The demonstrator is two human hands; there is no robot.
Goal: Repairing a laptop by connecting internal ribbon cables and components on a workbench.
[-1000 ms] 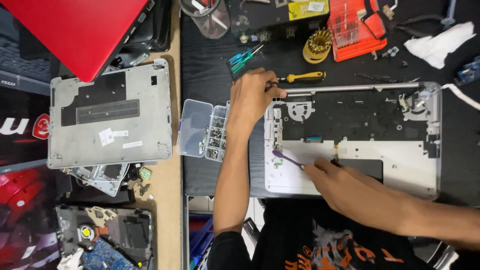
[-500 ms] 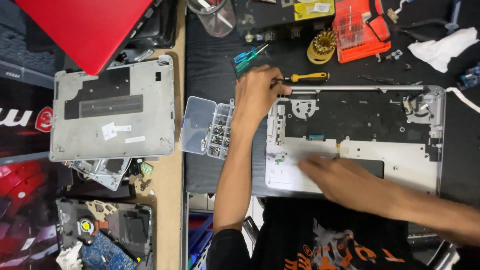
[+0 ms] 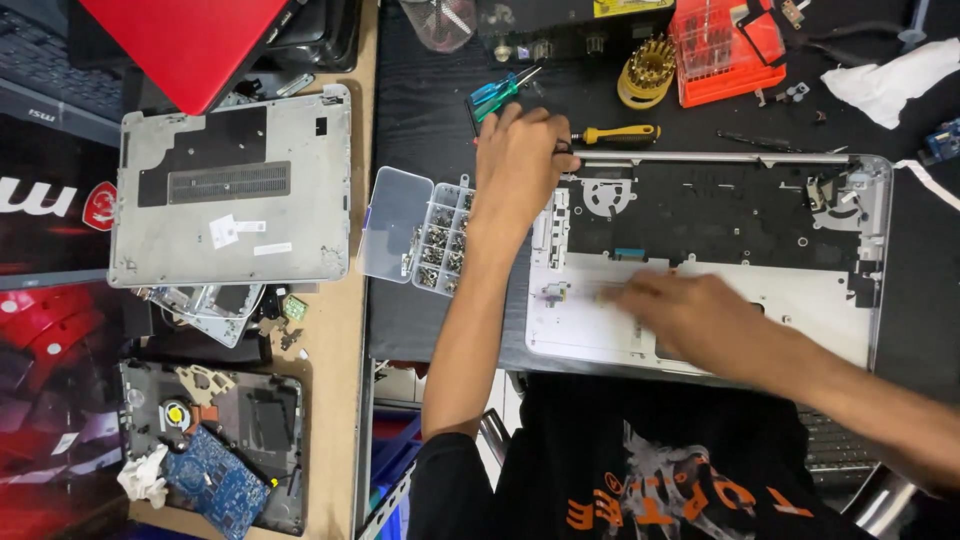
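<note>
Open silver laptop chassis (image 3: 800, 310) flat on black mat, ctr-right. Left hand (image 3: 520, 160) resting on chassis corner at 10 o'clock, fingers curled loosely, gripping nothing visible. Right hand (image 3: 690, 315) blurred over palm-rest at 6 o'clock; finger state can't tell. Clear screw box (image 3: 415, 235) just beside chassis at 9 o'clock. Yellow-handled screwdriver (image 3: 620, 133) at 12 o'clock.

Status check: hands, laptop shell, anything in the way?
Left hand flat on laptop shell top-left corner. Right hand blurred on palm rest. Yellow screwdriver beside left hand.
</note>
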